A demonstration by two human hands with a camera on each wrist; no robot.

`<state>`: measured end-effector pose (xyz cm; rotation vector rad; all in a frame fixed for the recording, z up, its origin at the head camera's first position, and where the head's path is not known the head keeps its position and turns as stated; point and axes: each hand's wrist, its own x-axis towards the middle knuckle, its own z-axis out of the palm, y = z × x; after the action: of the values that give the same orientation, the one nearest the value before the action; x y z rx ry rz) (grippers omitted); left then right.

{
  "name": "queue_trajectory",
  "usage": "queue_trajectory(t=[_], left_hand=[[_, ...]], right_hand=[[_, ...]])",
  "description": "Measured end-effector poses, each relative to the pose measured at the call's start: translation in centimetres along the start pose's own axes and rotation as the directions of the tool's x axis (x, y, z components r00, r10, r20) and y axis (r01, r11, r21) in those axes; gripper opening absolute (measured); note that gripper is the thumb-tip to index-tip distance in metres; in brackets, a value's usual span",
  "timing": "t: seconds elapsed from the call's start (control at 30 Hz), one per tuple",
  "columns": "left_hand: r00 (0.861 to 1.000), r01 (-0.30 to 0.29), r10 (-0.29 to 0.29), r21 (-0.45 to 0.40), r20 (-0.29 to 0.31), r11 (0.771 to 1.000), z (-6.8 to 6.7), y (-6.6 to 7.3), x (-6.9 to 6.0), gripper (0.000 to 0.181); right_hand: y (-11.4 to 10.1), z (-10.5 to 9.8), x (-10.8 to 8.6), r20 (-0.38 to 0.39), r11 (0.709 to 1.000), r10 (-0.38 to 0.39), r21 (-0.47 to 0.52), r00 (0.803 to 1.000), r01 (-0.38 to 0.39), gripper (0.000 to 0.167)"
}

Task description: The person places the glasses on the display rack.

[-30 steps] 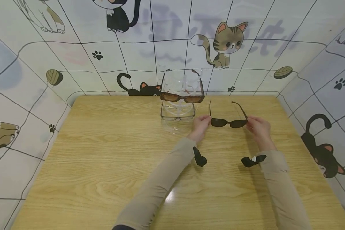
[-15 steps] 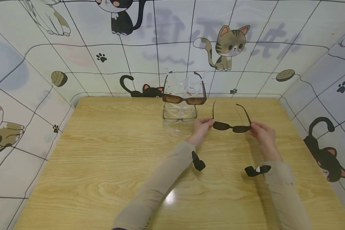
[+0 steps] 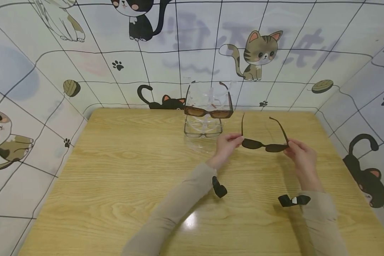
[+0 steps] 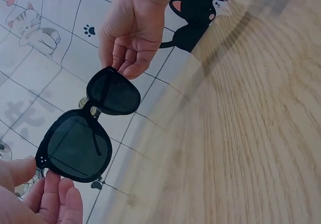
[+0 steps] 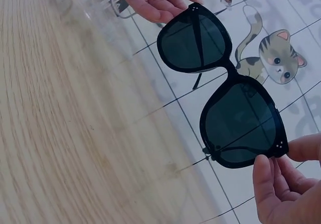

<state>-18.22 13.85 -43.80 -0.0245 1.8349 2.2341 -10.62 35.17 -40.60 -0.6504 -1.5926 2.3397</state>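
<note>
Black sunglasses (image 3: pixel 252 143) with dark lenses are held up above the table, temples unfolded and pointing away toward the back wall. My left hand (image 3: pixel 226 147) pinches the left corner of the frame between thumb and fingers. At the opposite corner, my right hand (image 3: pixel 302 160) pinches the hinge end the same way. Both wrist views show the front of the sunglasses (image 4: pixel 80 146) close up, with small silvery dots at the corners. Just left of my left hand stands a clear display rack with brown-framed sunglasses (image 3: pixel 208 112) above thin-framed eyeglasses (image 3: pixel 203 135).
The wooden table (image 3: pixel 121 185) meets a cat-patterned wall covering (image 3: pixel 160 64) at the back and on both sides. The rack's transparent base (image 3: pixel 200 146) is hard to make out against the wood.
Both hands have drawn the sunglasses slightly toward me and to the right, tilting the right end lower. The head view has shifted a little. The grip stays the same.
</note>
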Motion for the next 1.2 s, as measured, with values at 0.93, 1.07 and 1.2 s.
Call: queue_trajectory(t=[0.93, 1.07, 1.2], left_hand=[[0.986, -0.148, 0.148, -0.004, 0.073, 0.989, 0.6, 5.4, -4.3, 0.019], [0.982, -0.174, 0.174, -0.007, 0.077, 0.985, 0.4, 6.5, -4.8, 0.019], [0.978, -0.192, 0.192, -0.006, 0.081, 0.981, 0.2, 7.6, -5.3, 0.02]], right_hand=[[-3.5, 1.1, -3.9, -0.11, 0.946, -0.246, 0.188, 0.963, 0.263, 0.012], [-4.2, 1.9, -4.3, -0.151, 0.942, -0.271, 0.163, 0.951, 0.294, 0.017], [-4.7, 2.5, -4.6, -0.161, 0.942, -0.297, 0.115, 0.941, 0.316, 0.023]])
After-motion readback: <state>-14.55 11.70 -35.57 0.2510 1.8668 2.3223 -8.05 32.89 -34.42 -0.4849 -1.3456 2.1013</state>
